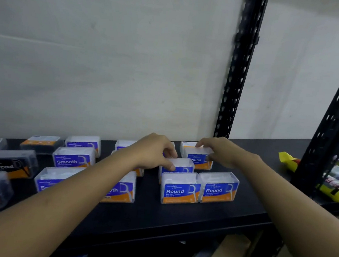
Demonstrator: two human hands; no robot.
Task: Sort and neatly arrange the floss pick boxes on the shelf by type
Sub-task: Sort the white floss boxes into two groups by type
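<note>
Clear floss pick boxes with blue and orange labels lie on a black shelf (pixel 178 216). Two Round boxes (pixel 180 190) (pixel 218 188) stand side by side at the front right. Behind them my left hand (pixel 154 153) grips a second-row Round box (pixel 179 165) by its top, thumb on the front edge. My right hand (pixel 221 152) holds another Round box (pixel 199 157) further back, fingers over its top. Smooth boxes (pixel 73 157) fill the middle, partly hidden by my left forearm. Dark Charcoal boxes (pixel 7 164) sit at the left.
A white wall backs the shelf. Black perforated uprights (pixel 240 73) rise at the back right and far right (pixel 331 120). A yellow packet (pixel 287 161) lies at the shelf's right end, with more packaged goods (pixel 338 182) beyond. Cardboard boxes (pixel 229 254) sit below.
</note>
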